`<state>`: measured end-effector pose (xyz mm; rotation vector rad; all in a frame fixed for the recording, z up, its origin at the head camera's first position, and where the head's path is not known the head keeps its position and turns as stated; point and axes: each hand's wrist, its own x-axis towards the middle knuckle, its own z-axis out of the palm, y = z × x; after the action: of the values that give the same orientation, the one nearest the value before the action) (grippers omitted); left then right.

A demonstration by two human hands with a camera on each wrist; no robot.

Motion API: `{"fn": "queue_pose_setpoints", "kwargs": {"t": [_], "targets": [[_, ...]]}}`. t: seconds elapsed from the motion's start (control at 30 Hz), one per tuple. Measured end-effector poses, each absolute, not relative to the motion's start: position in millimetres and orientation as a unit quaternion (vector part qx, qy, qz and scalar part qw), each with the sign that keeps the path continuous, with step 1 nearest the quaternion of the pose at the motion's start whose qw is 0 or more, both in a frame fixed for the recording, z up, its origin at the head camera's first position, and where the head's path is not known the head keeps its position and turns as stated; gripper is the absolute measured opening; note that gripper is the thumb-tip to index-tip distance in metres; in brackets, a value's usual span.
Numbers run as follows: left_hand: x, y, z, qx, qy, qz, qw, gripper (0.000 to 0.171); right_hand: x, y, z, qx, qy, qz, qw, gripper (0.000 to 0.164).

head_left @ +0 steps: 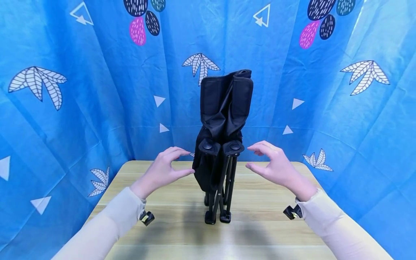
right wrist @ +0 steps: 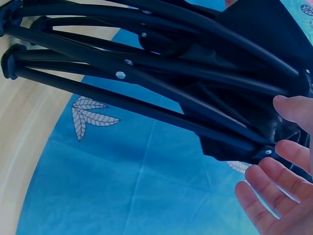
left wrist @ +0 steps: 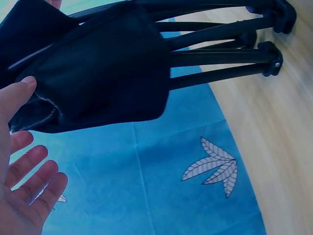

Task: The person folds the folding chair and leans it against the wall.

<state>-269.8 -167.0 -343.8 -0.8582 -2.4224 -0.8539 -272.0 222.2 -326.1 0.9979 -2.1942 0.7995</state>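
A black folding chair, collapsed into a tall bundle, stands upright on the wooden table. Its fabric hangs in folds at the top, and thin dark legs with plastic feet run down to the tabletop. On the left side of the chair, my left hand has its thumb and fingers spread, the thumb tip right at the fabric. My right hand hovers on the other side with fingers loosely bent and parted, close beside the upper ends of the legs. Neither hand grips the chair.
The light wooden table reaches back to a blue patterned curtain that surrounds it on the far side and both flanks. A small black device sits at each wrist by the pale sleeves.
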Motion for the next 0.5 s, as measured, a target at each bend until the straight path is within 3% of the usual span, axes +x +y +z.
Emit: {"fn": "queue_pose_setpoints", "kwargs": {"t": [0.5], "targets": [[-269,-169,-376,-0.304,-0.88,-0.298,0.213,0.05,-268,225,-353,0.356,-0.833,0.32,0.277,0.045]]}}
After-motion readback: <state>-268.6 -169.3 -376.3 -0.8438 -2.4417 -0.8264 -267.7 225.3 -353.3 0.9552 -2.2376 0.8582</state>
